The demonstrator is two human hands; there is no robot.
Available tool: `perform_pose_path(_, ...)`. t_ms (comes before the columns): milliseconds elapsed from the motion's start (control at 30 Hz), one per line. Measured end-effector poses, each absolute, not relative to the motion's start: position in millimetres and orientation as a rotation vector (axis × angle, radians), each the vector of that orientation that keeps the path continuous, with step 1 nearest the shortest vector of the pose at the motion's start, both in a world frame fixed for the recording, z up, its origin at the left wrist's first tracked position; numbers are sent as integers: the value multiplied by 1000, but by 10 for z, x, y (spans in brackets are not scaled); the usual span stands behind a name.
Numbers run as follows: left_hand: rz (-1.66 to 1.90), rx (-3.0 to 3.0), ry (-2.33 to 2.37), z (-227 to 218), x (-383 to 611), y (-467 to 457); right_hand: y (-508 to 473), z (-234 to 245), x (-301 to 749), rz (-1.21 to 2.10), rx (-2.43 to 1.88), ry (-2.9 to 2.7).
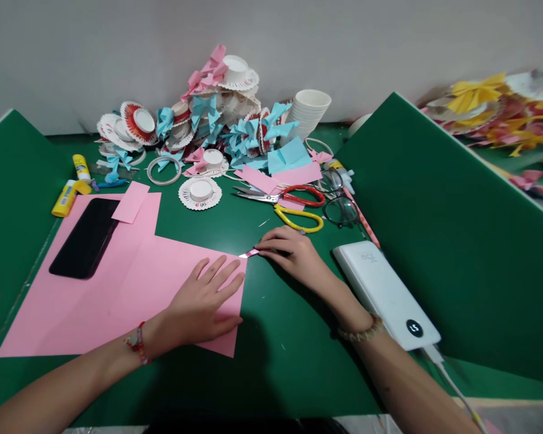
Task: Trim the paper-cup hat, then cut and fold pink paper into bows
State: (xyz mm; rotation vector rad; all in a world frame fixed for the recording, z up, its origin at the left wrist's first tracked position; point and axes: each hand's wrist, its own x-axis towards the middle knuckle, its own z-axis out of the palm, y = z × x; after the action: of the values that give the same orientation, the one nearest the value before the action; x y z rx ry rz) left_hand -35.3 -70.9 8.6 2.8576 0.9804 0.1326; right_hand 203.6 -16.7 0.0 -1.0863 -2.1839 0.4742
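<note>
A large pink paper sheet (117,289) lies on the green table (271,361). My left hand (206,301) rests flat on the sheet's right edge, fingers spread. My right hand (294,253) is just right of the sheet, fingers closed round a small pink-handled craft knife (251,253) whose metal tip touches the sheet's upper right corner. A black phone (85,238) lies on the sheet's left part beside a small pink paper piece (130,202).
Red-handled scissors (283,196) and yellow-handled scissors (298,220) lie behind my right hand, glasses (339,208) beside them. A white power bank (384,295) with cable lies right. Paper-plate hats with bows (212,120), stacked cups (310,111), tape roll (163,170), glue sticks (70,193) at back. Green dividers flank both sides.
</note>
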Motion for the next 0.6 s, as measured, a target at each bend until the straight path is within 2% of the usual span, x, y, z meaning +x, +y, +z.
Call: perform_pose_path(600,147,2857,985,85,-350,-710,-178,6,1952,468,-1142,-2135)
